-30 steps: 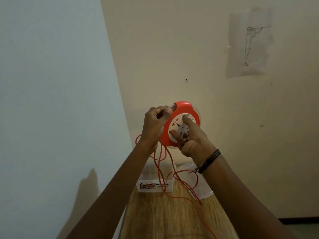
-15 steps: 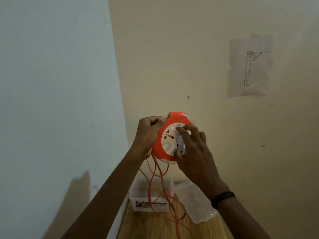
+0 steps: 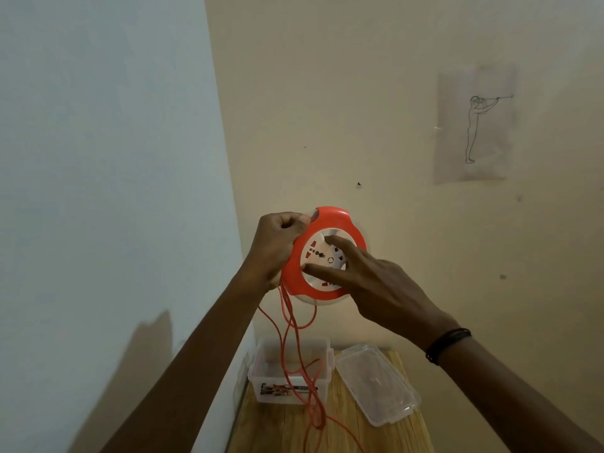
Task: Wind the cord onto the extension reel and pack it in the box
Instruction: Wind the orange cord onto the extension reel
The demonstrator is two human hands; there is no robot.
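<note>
I hold a round orange extension reel point(image 3: 351, 228) with a white socket face up in front of the wall. My left hand point(image 3: 277, 246) grips its left rim. The fingers of my right hand point(image 3: 369, 282) lie spread on the white centre disc, thumb at the lower left. Loops of orange cord point(image 3: 291, 338) hang from the reel's underside and trail over the clear plastic box point(image 3: 261, 371) onto the wooden table point(image 3: 346, 433). The box stands open at the table's far left corner. Its clear lid point(image 3: 376, 384) lies beside it on the right.
A pale blue wall runs close on the left and a cream wall stands straight ahead, meeting at a corner behind the box. A taped sheet with a line drawing point(image 3: 474, 125) hangs on the cream wall, upper right. The narrow table's right edge falls near the lid.
The view has tilted down, showing more of the box and lid. My right hand has turned on the disc, from curled fingers to fingers laid flat and spread. The hanging cord has shifted.
</note>
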